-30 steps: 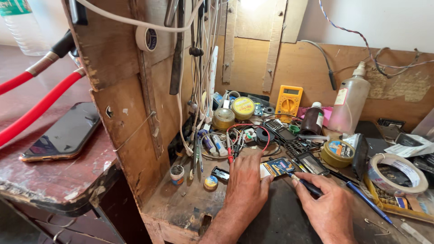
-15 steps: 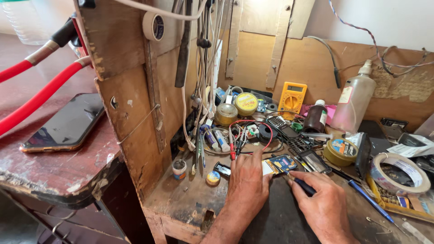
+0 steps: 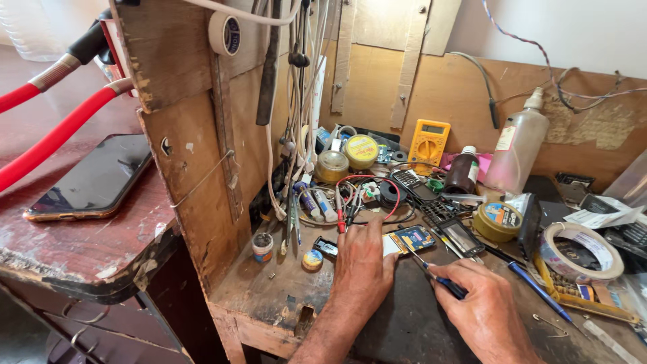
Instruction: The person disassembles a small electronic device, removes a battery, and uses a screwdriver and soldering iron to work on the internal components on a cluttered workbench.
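Cluttered with tape rolls, tins and a yellow multimeter [image 3: 428, 140], the wooden table [image 3: 269, 296] carries a small circuit board [image 3: 409, 238] lying flat near its front edge. The left hand [image 3: 362, 263] presses down beside the board, its grip closed on nothing. The right hand [image 3: 482, 307] has its grip clamped on a blue-handled screwdriver [image 3: 438, 276]; best practice is to keep the tip seated squarely and the board pinned firmly.

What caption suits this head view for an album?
Left hand steadies a small circuit board while the right hand works a blue-handled tool on it.
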